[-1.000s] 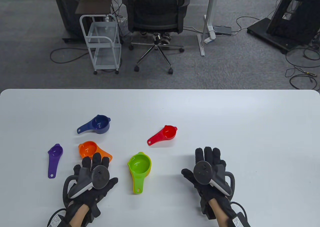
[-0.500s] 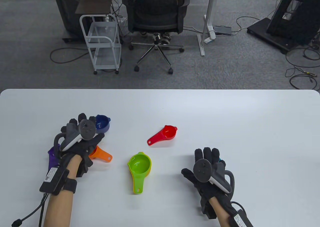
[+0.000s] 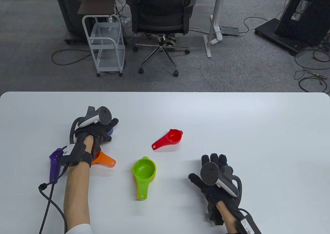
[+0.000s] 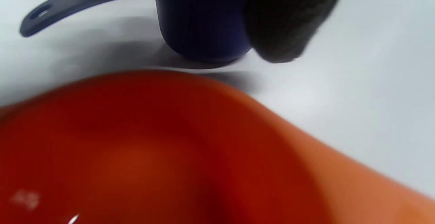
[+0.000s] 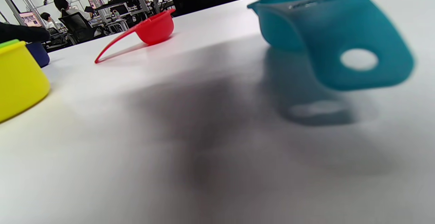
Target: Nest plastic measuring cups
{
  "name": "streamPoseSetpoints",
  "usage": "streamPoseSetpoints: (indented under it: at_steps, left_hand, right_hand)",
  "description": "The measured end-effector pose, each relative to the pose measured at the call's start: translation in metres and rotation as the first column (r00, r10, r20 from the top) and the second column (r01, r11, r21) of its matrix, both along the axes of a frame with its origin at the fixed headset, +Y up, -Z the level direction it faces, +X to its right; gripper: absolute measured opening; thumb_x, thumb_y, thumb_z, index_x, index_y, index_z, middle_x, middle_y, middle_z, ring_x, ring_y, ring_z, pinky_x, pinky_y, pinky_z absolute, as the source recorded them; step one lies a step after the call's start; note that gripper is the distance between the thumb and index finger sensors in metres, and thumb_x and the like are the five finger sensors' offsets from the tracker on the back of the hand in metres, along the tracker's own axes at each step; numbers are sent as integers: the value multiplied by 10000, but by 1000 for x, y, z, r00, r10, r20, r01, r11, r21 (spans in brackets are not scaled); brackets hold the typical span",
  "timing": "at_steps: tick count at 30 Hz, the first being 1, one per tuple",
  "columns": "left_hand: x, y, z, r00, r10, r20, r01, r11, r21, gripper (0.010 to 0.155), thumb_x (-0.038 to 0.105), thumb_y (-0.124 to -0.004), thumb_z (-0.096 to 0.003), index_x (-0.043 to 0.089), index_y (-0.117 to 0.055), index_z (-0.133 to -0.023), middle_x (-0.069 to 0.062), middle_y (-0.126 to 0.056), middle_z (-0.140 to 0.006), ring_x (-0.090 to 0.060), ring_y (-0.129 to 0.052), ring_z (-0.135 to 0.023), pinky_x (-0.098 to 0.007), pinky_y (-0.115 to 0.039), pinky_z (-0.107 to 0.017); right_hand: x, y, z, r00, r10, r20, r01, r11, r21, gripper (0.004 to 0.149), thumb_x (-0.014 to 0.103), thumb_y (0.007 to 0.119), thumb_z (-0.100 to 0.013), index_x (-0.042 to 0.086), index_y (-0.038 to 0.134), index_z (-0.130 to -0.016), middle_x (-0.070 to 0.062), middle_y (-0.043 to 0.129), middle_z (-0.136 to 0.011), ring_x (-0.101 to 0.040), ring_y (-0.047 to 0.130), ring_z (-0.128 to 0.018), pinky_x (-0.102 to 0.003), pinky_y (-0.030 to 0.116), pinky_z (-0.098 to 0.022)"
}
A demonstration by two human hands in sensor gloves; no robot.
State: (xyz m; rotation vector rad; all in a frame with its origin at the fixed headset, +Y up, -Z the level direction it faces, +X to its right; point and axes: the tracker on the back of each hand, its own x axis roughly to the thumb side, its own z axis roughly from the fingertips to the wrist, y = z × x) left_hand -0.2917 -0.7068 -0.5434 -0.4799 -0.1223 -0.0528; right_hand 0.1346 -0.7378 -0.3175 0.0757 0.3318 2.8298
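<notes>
My left hand (image 3: 108, 129) reaches over the dark blue cup (image 3: 110, 132) at the far left and grips it; in the left wrist view gloved fingers (image 4: 289, 23) lie on the rim and side of the cup (image 4: 204, 27), which stands on the table. My right hand (image 3: 206, 167) rests flat and open on the table, with a teal cup (image 3: 227, 164) just beyond its fingers, seen close in the right wrist view (image 5: 323, 30). A green cup (image 3: 143, 169) sits nested in a yellow cup (image 3: 139, 196) at the middle front.
A red cup (image 3: 170, 138) lies alone at the table's middle. An orange cup (image 3: 104, 159) and a purple cup (image 3: 54, 164) lie under and beside my left forearm; the orange cup fills the left wrist view (image 4: 153, 156). A chair and a cart stand beyond the table.
My left hand has moved away from the front edge, over the orange cup, onto the dark blue cup. My right hand has stayed in place.
</notes>
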Motion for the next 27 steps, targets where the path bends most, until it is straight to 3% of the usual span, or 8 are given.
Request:
streamPoseSetpoints:
  at_steps: [2, 5, 7, 10, 14, 17, 22, 27]
  left_hand:
    - [3, 3, -1, 1000, -28, 6, 28, 998, 50, 814, 376, -920, -496, 562, -362, -1060, -107, -324, -1272, -511, -611, -1082, -726, -471, -738]
    - [9, 5, 1, 994, -105, 10, 103, 990, 99, 871, 444, -946, -467, 489, -349, -1100, -173, -390, -1248, -477, -673, -1033, -732, -492, -726]
    - [10, 11, 5, 994, -107, -5, 106, 977, 186, 918, 499, -925, -467, 382, -309, -1137, -264, -407, -1198, -485, -654, -1015, -748, -495, -706]
    - [17, 28, 18, 999, -48, 15, 41, 952, 303, 926, 562, -892, -474, 330, -311, -1157, -290, -417, -1158, -485, -623, -992, -772, -469, -685]
    - [36, 61, 45, 987, -112, 116, 42, 872, 488, 942, 573, -886, -472, 252, -349, -1177, -291, -385, -1123, -497, -527, -973, -777, -393, -678]
    - [54, 84, 71, 976, -85, 202, -48, 817, 575, 940, 570, -872, -480, 223, -341, -1174, -296, -367, -1116, -501, -514, -964, -765, -395, -676]
    - [82, 99, 112, 951, -81, 298, -124, 784, 608, 942, 614, -820, -494, 95, -391, -1153, -288, -381, -1145, -471, -566, -944, -711, -444, -703]
    - [104, 97, 148, 947, -19, 320, -186, 781, 597, 999, 665, -737, -520, 43, -283, -1157, -330, -397, -1115, -459, -633, -881, -724, -494, -675]
  right_hand:
    - [-1, -1, 0, 1000, 5, -2, -5, 1000, -8, 936, 637, 489, -518, 34, 196, -1172, -396, 96, -1176, -643, 49, -980, -827, 198, -656]
    - [-1, -1, -1, 1000, 9, -2, -9, 1000, -12, 939, 637, 489, -517, 31, 195, -1172, -397, 97, -1175, -648, 54, -979, -828, 197, -654]
    - [-1, -1, -1, 1000, 8, -1, -8, 1000, -6, 940, 636, 490, -518, 28, 197, -1172, -402, 99, -1173, -650, 56, -978, -828, 196, -653]
    - [-2, 2, 1, 1000, 7, -3, -7, 1000, 15, 939, 634, 491, -519, 26, 198, -1171, -406, 98, -1171, -652, 57, -977, -829, 194, -651]
    - [-4, 5, 3, 1000, 18, -18, -17, 999, 39, 938, 631, 493, -521, 19, 202, -1169, -414, 101, -1166, -658, 59, -971, -831, 197, -646]
    - [-4, 7, 7, 999, 14, -31, -12, 998, 65, 936, 625, 496, -525, 5, 210, -1166, -427, 113, -1158, -667, 73, -964, -834, 208, -637]
    - [-4, 9, 9, 999, 4, -40, -1, 997, 81, 933, 617, 498, -532, -15, 221, -1161, -444, 126, -1148, -682, 93, -952, -836, 224, -626]
    - [0, 9, 9, 1000, -4, -30, 7, 996, 86, 932, 611, 501, -536, -25, 222, -1157, -450, 133, -1143, -688, 104, -948, -836, 229, -623]
